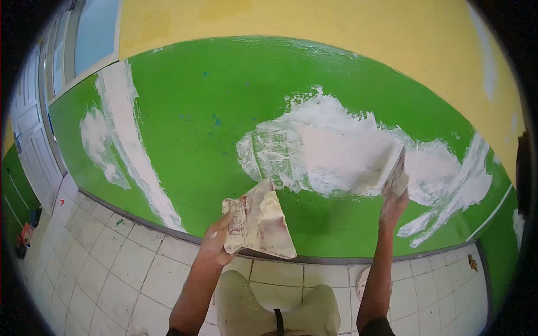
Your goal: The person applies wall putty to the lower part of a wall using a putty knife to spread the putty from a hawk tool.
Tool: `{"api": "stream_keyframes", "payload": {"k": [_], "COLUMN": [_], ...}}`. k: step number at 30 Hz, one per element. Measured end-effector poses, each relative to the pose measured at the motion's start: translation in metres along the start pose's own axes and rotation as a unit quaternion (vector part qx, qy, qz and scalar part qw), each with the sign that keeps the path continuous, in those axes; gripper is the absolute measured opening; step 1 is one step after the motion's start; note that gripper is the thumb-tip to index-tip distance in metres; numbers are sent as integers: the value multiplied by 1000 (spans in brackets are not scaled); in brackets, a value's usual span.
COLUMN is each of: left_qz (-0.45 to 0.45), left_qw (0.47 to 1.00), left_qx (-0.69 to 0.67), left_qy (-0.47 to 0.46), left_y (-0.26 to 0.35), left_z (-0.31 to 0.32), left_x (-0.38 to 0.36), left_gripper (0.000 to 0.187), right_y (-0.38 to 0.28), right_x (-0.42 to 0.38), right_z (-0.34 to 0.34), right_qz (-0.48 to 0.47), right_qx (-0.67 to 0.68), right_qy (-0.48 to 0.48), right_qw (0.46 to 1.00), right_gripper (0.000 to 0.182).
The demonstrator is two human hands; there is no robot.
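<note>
In the head view my left hand (216, 241) grips a putty-smeared flat board (260, 224) by its left side, with a mound of cream filler on its face. My right hand (394, 206) is closed around a putty knife (394, 171), whose wide blade is held at the wall over the white patch. That broad filler patch (330, 145) spreads across the green wall (207, 140), smooth in the middle and ragged at its edges. Fingers of the right hand are partly hidden behind the tool.
More white filler (131, 140) runs down the wall at left. A white door (35, 123) stands at far left, with small items (27, 232) on the floor beside it. White floor tiles (131, 252) lie below. A round container (364, 280) is partly hidden by my right forearm.
</note>
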State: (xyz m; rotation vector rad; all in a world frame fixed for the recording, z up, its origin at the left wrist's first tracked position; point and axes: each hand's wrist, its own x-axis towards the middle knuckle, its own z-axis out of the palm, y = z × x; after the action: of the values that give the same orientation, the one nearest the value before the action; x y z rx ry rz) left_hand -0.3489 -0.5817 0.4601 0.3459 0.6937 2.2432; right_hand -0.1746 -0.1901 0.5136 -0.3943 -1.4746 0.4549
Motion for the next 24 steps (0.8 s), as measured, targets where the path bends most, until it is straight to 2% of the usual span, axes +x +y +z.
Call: {"api": "stream_keyframes", "payload": {"k": [2,4,6,7,8,9,10,11,13,14,16,17,19,21,23,24], "left_qz": [-2,17,35,49,49,64,80,72,76,75,73,71,78,88,92,93], "left_qw": [999,999,998,997,997,998,997,995,995,995,995,993,993,992,993,993], "left_qx": [-13,-33,-31,-26,-24,-7,10,14,31,45,35,25,27,24,33,32], "left_qy": [-32,24,35,46,47,25,2,67,52,38,63,88,85,86,62,67], "left_y": [7,16,27,33,39,46,50,55,64,65,66,66,66,68,69,70], "left_z": [0,6,5,3,-2,-9,-11,-1,-1,-2,11,18,29,30,22,21], "left_x": [0,-6,-12,-14,-18,-22,-26,-30,-34,-37,-38,-37,-34,-31,-25,-25], "left_gripper": [39,37,37,37,37,36,36,33,33,33,34,37,37,37,36,36], "right_y": [-7,-19,-122,-112,-132,-136,-142,-146,-132,-130,-131,-125,-124,-135,-158,-165], "right_x": [21,1,-28,-55,-78,-99,-124,-152,-202,-217,-234,-234,-202,-142,-75,-44], "right_z": [25,81,115,146,163,186,201,212,234,229,212,203,164,133,121,123], "right_qz": [122,-39,177,109,-126,-209,-201,-193,-296,-297,-257,-256,-149,-275,-242,-295], "right_qx": [94,-107,-6,74,-25,-115,-119,-122,-176,-175,-115,-116,-25,-141,-103,-115], "right_qy": [-49,-4,-129,-157,-143,-163,-202,-240,-224,-223,-311,-310,-464,-286,-171,-143], "right_qw": [987,994,976,979,981,957,951,943,912,912,908,908,873,907,949,938], "right_gripper": [44,48,53,61,69,76,76,76,75,75,69,69,63,47,46,52]}}
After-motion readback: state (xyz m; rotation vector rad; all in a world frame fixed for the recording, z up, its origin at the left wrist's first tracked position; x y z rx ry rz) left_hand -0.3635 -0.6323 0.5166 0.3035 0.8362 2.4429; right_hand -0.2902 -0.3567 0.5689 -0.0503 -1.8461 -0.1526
